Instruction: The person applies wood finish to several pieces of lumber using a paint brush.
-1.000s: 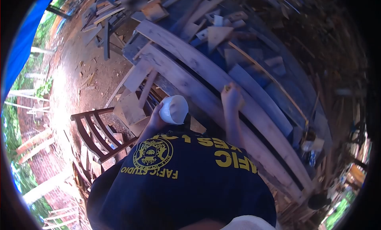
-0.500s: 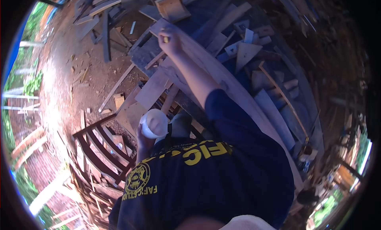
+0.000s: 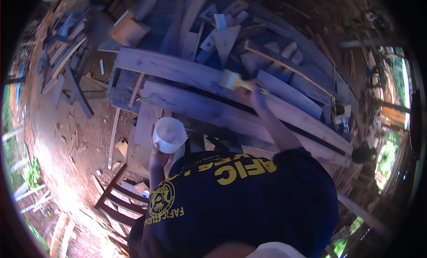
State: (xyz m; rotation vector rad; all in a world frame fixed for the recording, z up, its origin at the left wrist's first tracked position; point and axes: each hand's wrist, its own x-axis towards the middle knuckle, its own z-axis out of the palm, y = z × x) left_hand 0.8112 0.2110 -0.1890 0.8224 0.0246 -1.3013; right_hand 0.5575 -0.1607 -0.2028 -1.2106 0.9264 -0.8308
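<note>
A paintbrush [image 3: 232, 81] with a yellow handle is gripped in my right hand [image 3: 253, 92]. Its pale bristles point left and overlap the far wooden plank [image 3: 178, 69] in this view. Alongside, nearer my body, lies a second long plank [image 3: 191, 107], with a dark gap between the two. My left hand [image 3: 160, 156] wraps around a white plastic tub [image 3: 170, 137] at the bench's near side. The tub is uncovered at the top, with something whitish inside.
Wood offcuts [image 3: 227, 42] lie across the dark surface behind the planks. More scrap wood [image 3: 64, 57] is heaped on the dirt floor at the far left. A dark slatted wooden frame [image 3: 120, 198] stands at my lower left, close to my left arm.
My right hand has moved from the plank's left end to the right, and the brush now shows clearly. The view has turned; the left hand still holds the tub.
</note>
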